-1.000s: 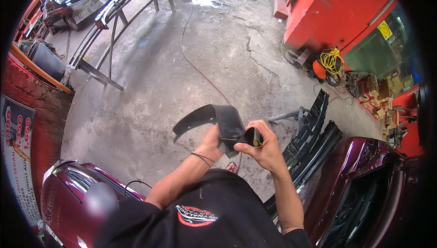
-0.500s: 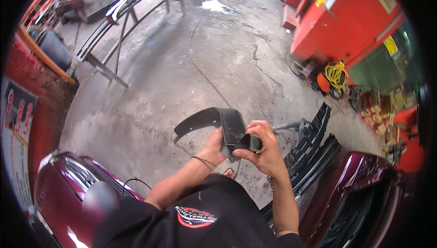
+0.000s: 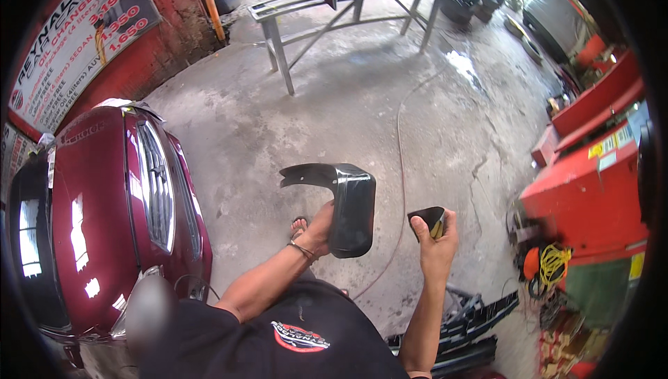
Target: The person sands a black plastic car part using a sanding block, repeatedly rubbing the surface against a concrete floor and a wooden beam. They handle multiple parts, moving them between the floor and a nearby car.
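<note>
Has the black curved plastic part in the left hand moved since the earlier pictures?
Yes, leftward in view: the black curved plastic part overlapped the thin reddish floor hose earlier; now it appears wholly left of it.

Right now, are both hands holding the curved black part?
No, the left hand holds the curved part, the right hand a smaller piece.

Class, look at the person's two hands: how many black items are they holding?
2: a curved part in the left hand, and a small piece in the right hand. Anything tucked behind these may be hidden.
</note>
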### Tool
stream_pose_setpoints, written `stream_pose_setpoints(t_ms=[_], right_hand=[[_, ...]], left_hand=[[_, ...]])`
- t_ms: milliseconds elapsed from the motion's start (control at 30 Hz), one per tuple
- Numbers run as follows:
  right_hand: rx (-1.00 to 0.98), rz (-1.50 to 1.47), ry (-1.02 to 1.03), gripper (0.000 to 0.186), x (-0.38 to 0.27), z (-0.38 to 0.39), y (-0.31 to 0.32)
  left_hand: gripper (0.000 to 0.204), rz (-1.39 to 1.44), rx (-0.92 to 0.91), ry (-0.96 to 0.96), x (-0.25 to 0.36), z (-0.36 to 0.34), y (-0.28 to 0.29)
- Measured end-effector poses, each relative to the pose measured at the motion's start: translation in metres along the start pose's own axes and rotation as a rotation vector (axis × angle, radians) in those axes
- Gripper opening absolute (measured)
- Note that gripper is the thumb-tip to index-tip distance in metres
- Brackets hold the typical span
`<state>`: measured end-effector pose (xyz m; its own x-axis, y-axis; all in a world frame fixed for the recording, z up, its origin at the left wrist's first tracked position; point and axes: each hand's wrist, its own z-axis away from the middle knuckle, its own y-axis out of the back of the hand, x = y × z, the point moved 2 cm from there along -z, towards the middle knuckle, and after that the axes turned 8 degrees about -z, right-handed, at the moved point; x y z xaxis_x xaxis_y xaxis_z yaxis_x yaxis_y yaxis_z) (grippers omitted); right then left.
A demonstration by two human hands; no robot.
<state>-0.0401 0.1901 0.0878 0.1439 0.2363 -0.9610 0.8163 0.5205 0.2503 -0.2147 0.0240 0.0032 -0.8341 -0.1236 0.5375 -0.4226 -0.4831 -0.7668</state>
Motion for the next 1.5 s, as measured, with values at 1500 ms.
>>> stream_pose_setpoints(t_ms=[1500], right_hand=[[-0.810,-1.174,-1.036,0.016,0.013,-0.545,-0.787]], left_hand=[[0.047,-0.381,0.784,-0.451,0.709,-0.303,0.385]])
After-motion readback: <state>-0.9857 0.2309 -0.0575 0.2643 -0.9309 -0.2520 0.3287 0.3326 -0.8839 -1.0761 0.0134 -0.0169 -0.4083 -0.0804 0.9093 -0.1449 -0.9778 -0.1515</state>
